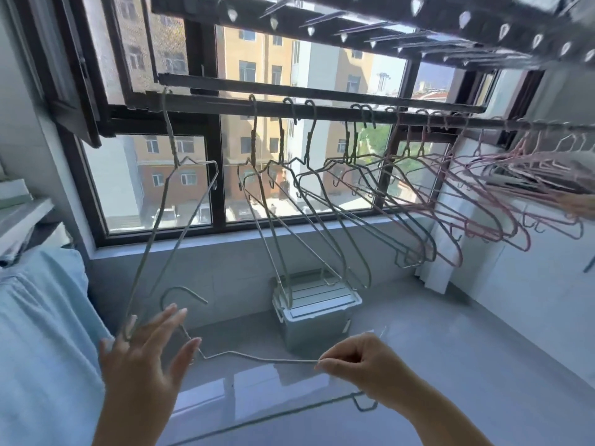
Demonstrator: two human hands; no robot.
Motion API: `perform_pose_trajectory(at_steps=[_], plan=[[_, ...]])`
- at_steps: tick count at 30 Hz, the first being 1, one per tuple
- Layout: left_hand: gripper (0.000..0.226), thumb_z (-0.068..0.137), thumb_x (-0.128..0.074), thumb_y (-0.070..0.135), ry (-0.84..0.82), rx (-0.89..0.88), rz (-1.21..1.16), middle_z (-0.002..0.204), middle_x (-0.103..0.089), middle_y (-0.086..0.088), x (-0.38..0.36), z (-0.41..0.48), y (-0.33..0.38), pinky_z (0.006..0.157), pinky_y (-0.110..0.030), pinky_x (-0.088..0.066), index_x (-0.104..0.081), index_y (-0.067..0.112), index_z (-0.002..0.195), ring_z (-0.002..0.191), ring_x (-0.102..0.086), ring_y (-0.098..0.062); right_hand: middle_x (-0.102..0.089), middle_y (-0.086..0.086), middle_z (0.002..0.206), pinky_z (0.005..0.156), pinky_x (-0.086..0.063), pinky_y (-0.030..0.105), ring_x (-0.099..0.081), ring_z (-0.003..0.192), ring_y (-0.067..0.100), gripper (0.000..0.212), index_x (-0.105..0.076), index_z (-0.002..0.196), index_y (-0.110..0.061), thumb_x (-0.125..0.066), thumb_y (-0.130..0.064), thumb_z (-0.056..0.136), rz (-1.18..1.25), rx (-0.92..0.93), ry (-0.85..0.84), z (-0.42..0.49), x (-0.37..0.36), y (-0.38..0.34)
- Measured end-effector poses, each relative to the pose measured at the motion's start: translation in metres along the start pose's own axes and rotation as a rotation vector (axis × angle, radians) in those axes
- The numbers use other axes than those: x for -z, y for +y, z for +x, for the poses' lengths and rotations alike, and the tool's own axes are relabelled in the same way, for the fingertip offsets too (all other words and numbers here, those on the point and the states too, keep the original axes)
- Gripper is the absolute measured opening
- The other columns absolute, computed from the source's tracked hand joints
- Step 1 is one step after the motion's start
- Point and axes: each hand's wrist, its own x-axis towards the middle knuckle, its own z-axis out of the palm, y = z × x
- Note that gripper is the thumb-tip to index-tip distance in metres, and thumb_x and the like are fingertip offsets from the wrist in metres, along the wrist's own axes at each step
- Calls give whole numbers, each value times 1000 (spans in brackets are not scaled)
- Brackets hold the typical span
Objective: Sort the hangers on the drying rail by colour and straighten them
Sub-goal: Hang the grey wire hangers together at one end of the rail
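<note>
At the left end of the rail (331, 114) one green hanger (167, 201) hangs alone and tilted. Its low corner comes down to the left hand (145, 358). That hand is loose, with its fingers straight and spread. The fingertips seem to touch that corner, but they grip nothing.

Just to the right, a loose hanger (273, 359) is off the rail and lies almost flat in the air, low down. Its hook is up by the left fingertips. The right hand (360, 365) pinches its shoulder wire with thumb and finger.

The loose hanger looks green, so I think it belongs in the gap on the rail between the lone one and the green bunch (309, 143) in the middle. The pink ones (528, 165) are crowded at the right end.

To do this well, the left hand should take the neck under the hook, because a hanger held by one shoulder swings. Lift it straight up and turn the hook the same way as the others. Keep the wire away from the lone hanger so they do not tangle. Then slide the green ones close and let them hang straight.

A box (317, 312) sits on the floor below.
</note>
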Motion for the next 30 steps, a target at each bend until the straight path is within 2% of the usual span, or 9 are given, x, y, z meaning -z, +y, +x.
perform_pose_trajectory(at_steps=[4, 6, 8, 12, 15, 19, 24, 27, 30], plan=[[59, 82, -29, 68, -40, -5, -112, 135, -36, 34, 7, 0, 0, 91, -64, -36, -50, 25, 117, 109, -55, -38, -38, -13, 36, 37, -24, 16, -27, 36, 4, 10, -75, 78, -13, -71, -21, 78, -1, 30, -32, 5, 5, 1], [55, 82, -30, 67, -71, -19, -166, 131, -21, 50, 12, -1, 0, 100, -62, -27, -50, 30, 117, 116, -49, -37, -42, -13, 40, 41, -25, 14, -29, 39, 2, 6, -76, 76, -15, -72, -20, 77, 17, 54, -8, 8, 7, 4], [49, 80, -31, 70, -121, 40, -241, 121, -27, 56, 14, -8, -1, 105, -60, -22, -54, 39, 110, 125, -42, -25, -45, -12, 44, 44, -24, 13, -29, 41, 1, 7, -77, 75, -14, -71, -16, 78, 52, 65, 13, 9, 11, 9], [50, 74, -39, 74, -190, 175, -462, 109, -57, 35, 18, -19, -5, 101, -18, -33, -66, 35, 90, 109, -48, 12, -49, -12, 41, 42, -23, 10, -30, 38, 0, 9, -75, 81, -4, -66, -7, 81, 125, 22, 26, 10, 22, 19], [56, 72, -41, 75, -241, 228, -451, 104, -54, 26, 18, -26, -15, 88, 2, -27, -59, 28, 96, 100, -43, 19, -47, 0, 53, 43, -21, 14, -27, 44, 3, 14, -77, 78, -9, -71, -22, 75, 142, 12, 17, 8, 27, 25], [79, 60, -35, 87, -387, 364, -423, 99, -61, 11, 14, -38, -29, 91, -5, -29, -60, 29, 107, 96, -49, 2, -43, -12, 41, 42, -19, 13, -23, 41, 4, 13, -76, 72, -14, -66, -22, 71, 212, -11, -19, -1, 31, 28], [52, 54, -40, 87, -586, 421, -453, 83, -67, 25, 19, -45, -33, 72, -13, -45, -58, 50, 85, 78, -63, 3, -55, -12, 39, 43, -28, 7, -39, 38, -2, 13, -70, 87, 1, -57, 0, 85, 190, 23, 21, -9, 34, 29], [10, 80, -63, 38, -517, 435, -500, 71, -70, 9, 30, -48, -23, 60, -7, -44, -65, 34, 72, 58, -61, 0, -61, -10, 46, 51, -35, 6, -50, 45, -5, 11, -73, 79, -3, -62, -5, 83, 103, 39, 127, -2, 28, 31], [29, 85, -57, 6, -537, 453, -450, 66, -66, 2, 38, -56, -21, 56, -14, -41, -65, 27, 67, 54, -55, -5, -70, -1, 82, 74, -47, 22, -61, 72, 2, 8, -74, 80, -24, -70, -17, 78, -60, 108, 298, 20, 18, 46]])
